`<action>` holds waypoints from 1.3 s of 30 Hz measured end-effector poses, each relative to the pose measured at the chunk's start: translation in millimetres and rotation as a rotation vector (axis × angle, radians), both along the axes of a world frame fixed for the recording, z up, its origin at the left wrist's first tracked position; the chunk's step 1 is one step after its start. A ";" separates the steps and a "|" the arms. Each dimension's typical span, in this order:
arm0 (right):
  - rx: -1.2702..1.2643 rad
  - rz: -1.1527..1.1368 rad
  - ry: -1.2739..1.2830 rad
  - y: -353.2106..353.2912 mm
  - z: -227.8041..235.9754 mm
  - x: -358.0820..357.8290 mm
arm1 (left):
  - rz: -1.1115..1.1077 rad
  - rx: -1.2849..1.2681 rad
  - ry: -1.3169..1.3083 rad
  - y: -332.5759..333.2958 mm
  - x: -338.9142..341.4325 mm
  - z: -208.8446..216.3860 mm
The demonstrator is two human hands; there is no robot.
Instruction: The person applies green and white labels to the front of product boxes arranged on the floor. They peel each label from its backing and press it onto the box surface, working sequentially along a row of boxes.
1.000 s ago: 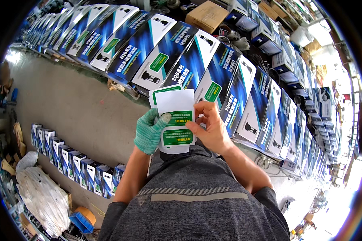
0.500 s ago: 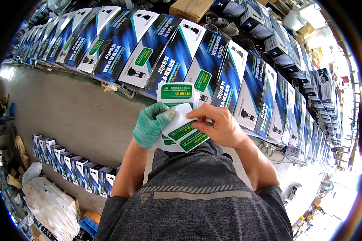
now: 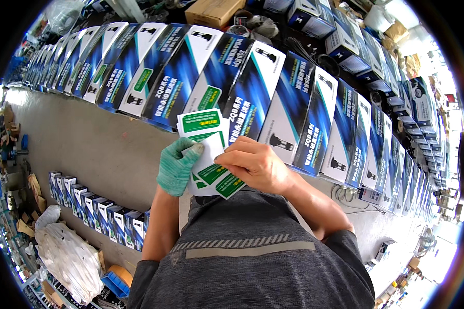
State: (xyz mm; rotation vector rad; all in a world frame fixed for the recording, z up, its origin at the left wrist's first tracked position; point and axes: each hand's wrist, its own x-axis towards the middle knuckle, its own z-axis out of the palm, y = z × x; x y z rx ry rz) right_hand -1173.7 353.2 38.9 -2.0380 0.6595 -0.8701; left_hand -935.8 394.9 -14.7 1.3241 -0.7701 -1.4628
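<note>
Largest is the grey floor [image 3: 95,134], its far edge lined by a curving row of big blue, black and white boxes [image 3: 247,98] packed side by side, some bearing green labels on their faces. A shorter row of small boxes [image 3: 95,208] in the same colours stands on the floor toward its near edge, and a bundle of whitish plastic sheeting [image 3: 69,260] lies by its near left corner. Beyond the big boxes sits a brown cardboard box [image 3: 214,11]. Between the floor's far edge and the person's dark shirt [image 3: 252,257], the right hand [image 3: 260,165], bare, has its fingers closed on the right edge of the front sheet [image 3: 207,154]. The left hand [image 3: 175,170], in a pale green glove, grips the stack of label sheets [image 3: 201,122] from the left, thumb on top; these are white with printed green labels [image 3: 229,185].
</note>
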 end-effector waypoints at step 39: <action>0.102 0.002 0.743 -133.2 -54.7 -146.7 | 0.296 -0.033 -0.259 48.0 -0.6 -34.0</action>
